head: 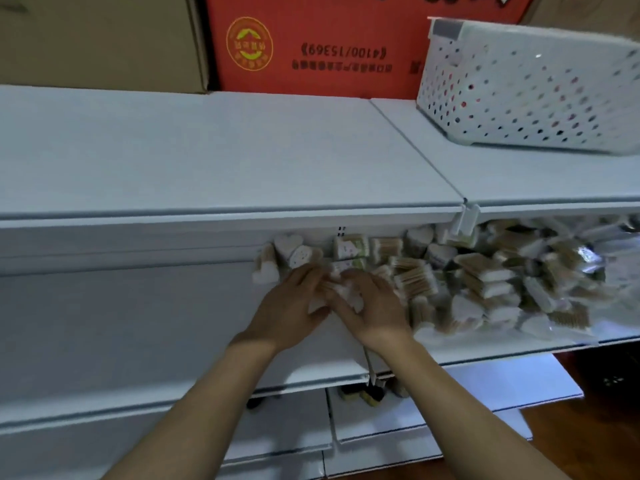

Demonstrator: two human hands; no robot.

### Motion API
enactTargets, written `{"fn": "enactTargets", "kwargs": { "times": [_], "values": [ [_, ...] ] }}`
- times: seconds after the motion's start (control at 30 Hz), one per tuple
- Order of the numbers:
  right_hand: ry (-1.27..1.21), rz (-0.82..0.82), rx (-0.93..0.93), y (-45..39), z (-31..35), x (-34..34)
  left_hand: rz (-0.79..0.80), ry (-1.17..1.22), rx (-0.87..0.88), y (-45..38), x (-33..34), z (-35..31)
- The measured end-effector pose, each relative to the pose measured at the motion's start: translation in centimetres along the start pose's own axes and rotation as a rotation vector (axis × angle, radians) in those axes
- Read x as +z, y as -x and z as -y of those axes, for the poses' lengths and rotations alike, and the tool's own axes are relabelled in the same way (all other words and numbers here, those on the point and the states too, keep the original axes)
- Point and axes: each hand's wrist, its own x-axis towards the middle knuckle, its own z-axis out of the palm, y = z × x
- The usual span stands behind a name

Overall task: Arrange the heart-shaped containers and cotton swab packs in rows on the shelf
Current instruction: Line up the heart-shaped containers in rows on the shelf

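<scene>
On the middle shelf (121,323) lies a loose heap of heart-shaped containers (465,308) and flat cotton swab packs (415,277), spreading from the centre to the right edge. A few heart containers (289,245) stand at the heap's left end under the upper shelf. My left hand (289,308) and my right hand (372,308) reach in side by side, both with fingers on a white heart-shaped container (341,294) between them. Motion blur hides exactly how the fingers lie on it.
The upper shelf (225,154) overhangs the heap. A white perforated basket (530,84) stands on it at the right, with a red carton (329,46) and a brown carton (100,39) behind. A lower shelf (450,420) and a wooden floor (595,441) lie below.
</scene>
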Motion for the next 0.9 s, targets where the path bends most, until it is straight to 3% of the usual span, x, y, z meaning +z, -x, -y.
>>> {"fn": "enactTargets", "kwargs": {
  "times": [0.13, 0.2, 0.33, 0.6, 0.73, 0.83, 0.9],
  "values": [
    [-0.129, 0.074, -0.054, -1.3, -0.1, -0.5, -0.044, -0.052, -0.131, 2.0, -1.3, 1.0],
    [0.051, 0.031, -0.118, -2.9, -0.9, 0.3, -0.105, 0.031, -0.242, 3.1, -2.0, 1.6],
    [0.348, 0.206, -0.237, -5.1, -1.8, 4.0, -0.193, 0.137, -0.4, 4.8, -3.4, 2.5],
    [0.434, 0.277, -0.34, -5.1, -1.9, 5.4, -0.266, 0.26, -0.582, 6.5, -5.3, 3.0],
    [0.148, 0.3, -0.3, -3.9, -0.4, 3.8, -0.301, 0.351, -0.632, 6.6, -5.1, 2.7],
    [-0.212, 0.326, -0.071, -3.8, 2.1, 2.1, -0.31, 0.446, -0.639, 6.6, -5.4, 2.6],
    [-0.595, 0.418, 0.102, -3.6, 3.9, 1.2, -0.341, 0.556, -0.626, 6.8, -5.7, 2.4]
  ]
}}
